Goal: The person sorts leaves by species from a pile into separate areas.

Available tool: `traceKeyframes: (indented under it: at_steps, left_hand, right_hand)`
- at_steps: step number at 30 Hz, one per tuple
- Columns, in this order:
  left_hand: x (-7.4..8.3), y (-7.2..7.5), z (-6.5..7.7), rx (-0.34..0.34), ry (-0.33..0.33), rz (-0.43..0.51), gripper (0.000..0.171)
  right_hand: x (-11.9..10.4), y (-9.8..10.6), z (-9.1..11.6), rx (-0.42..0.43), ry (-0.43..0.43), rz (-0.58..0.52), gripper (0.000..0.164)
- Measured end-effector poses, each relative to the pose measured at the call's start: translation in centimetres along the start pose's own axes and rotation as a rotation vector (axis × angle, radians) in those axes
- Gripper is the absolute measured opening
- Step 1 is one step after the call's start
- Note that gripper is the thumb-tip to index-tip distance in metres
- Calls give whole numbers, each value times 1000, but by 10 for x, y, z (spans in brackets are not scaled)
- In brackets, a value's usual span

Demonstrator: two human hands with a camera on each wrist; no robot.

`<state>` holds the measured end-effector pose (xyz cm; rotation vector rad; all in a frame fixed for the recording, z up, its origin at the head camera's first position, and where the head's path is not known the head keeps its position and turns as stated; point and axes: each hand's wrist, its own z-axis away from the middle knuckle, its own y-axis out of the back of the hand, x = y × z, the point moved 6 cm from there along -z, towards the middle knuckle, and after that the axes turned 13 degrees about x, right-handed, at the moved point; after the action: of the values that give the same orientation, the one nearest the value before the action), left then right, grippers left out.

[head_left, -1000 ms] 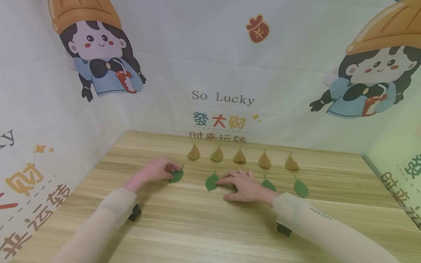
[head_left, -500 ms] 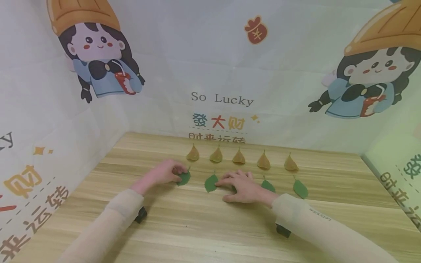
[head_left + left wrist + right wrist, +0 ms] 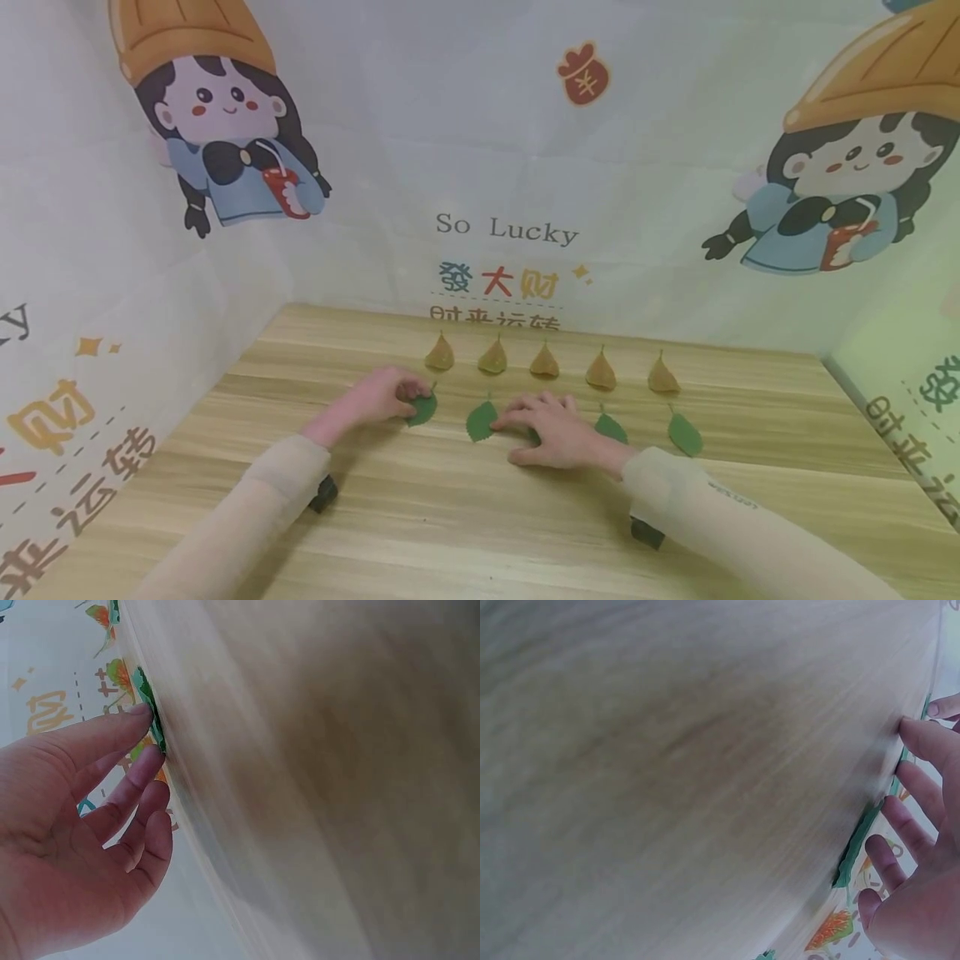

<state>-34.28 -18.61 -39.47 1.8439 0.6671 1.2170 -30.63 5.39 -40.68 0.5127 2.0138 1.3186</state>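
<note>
My left hand (image 3: 378, 397) holds a green leaf (image 3: 425, 409) by thumb and forefinger, flat on the table at the left end of a row of green leaves. In the left wrist view, thumb and forefinger touch that leaf (image 3: 145, 688) while the other fingers bend loosely. Spread over the middle of the row, my right hand (image 3: 553, 431) has a fingertip at the edge of the second green leaf (image 3: 480, 422). Beneath it, another green leaf (image 3: 534, 436) is mostly hidden. Two more green leaves, one partly behind the wrist (image 3: 611, 427) and one at the far right (image 3: 685, 433), lie beyond.
Behind the green row lies a row of several yellow-brown leaves (image 3: 544, 362), stems pointing away. The wooden table (image 3: 450, 533) meets a printed cloth backdrop (image 3: 375, 208) at the back and both sides.
My left hand has slid the leftmost green leaf to the right, closer to the second one, mostly in the first half second. The right hand stays in place.
</note>
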Motion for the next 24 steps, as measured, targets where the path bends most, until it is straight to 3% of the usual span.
traceKeyframes:
  at_steps: [12, 16, 20, 24]
  left_hand:
    - [-3, 4, 2, 29, 38, 74, 31]
    - [3, 12, 6, 83, -22, 73, 28]
    - [13, 25, 14, 158, -126, 5, 28]
    - [21, 39, 27, 197, -168, -63, 36]
  right_hand:
    - [1, 4, 5, 54, -4, -31, 47]
    - [1, 14, 10, 115, -9, -60, 47]
    - [-1, 32, 20, 203, 7, -66, 44]
    - [1, 56, 35, 283, 30, -39, 46]
